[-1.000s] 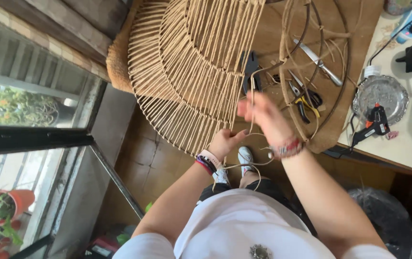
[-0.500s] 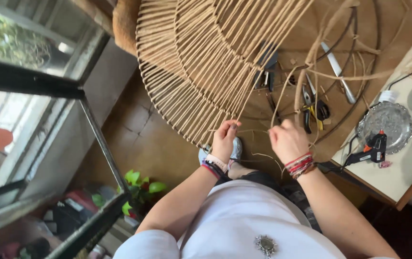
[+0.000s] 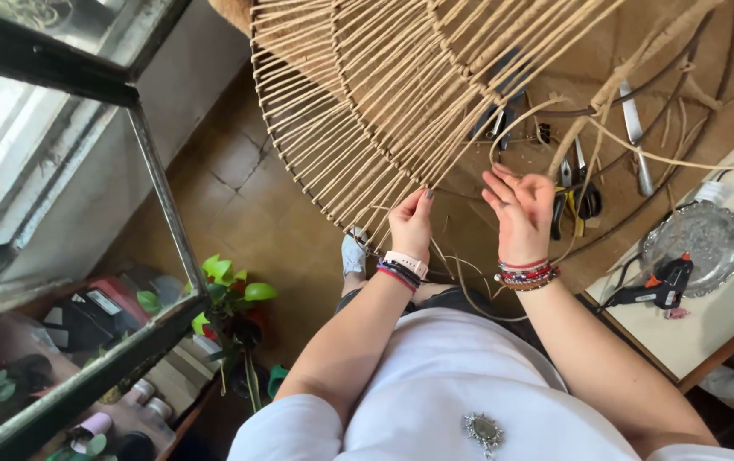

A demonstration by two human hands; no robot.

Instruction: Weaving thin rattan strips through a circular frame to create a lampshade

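Brown floor tiles (image 3: 239, 179) below, and the big woven cord frame (image 3: 401, 94) hangs over them. Left hand (image 3: 411, 224) pinches its lower rim; right hand (image 3: 522, 205) spreads open among loose cord (image 3: 640, 154). Looks light, springy, best held by the rim.

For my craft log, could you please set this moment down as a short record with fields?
Left hand: grips the rim of the cord-wrapped frame, fingers closed on it.
Right hand: open, fingers spread, a loose cord running past it.
Wrists: bracelets on both.
Floor: pliers and a knife on the mat.
Side table: glue gun, round metal tray.
Left side: glass cabinet, potted plant.
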